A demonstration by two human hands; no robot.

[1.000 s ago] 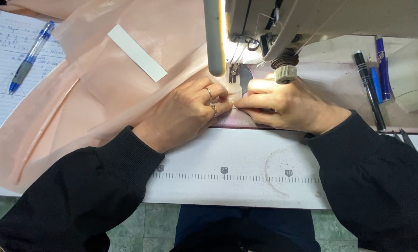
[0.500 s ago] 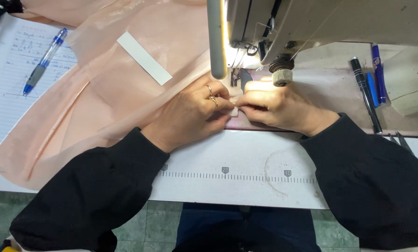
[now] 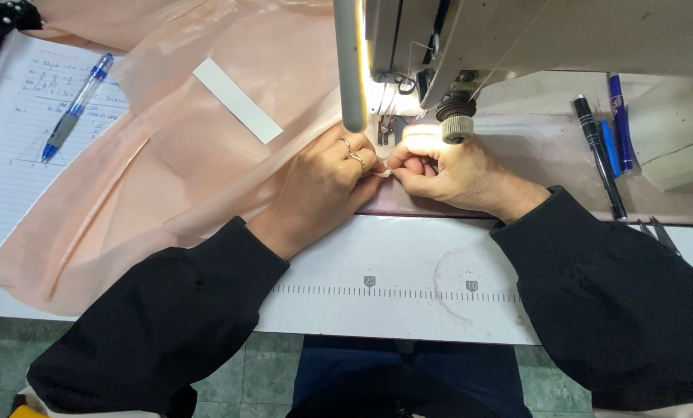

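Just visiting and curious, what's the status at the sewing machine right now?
Left hand and right hand pinch the peach fabric edge together, just before the presser foot. White strip lies on the fabric, apart. Nothing blocks the fingers.

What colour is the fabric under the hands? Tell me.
Pale peach-pink, slightly sheer fabric, seen best in the head view, where both hands pinch its edge.

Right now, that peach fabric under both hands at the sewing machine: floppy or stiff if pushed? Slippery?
Probably floppy: the peach fabric lies in soft folds and drapes toward the table's edge. It looks thin and faintly shiny, so likely light and a bit slippery. The left hand and right hand pinch its edge near the needle, which suggests it shifts easily.
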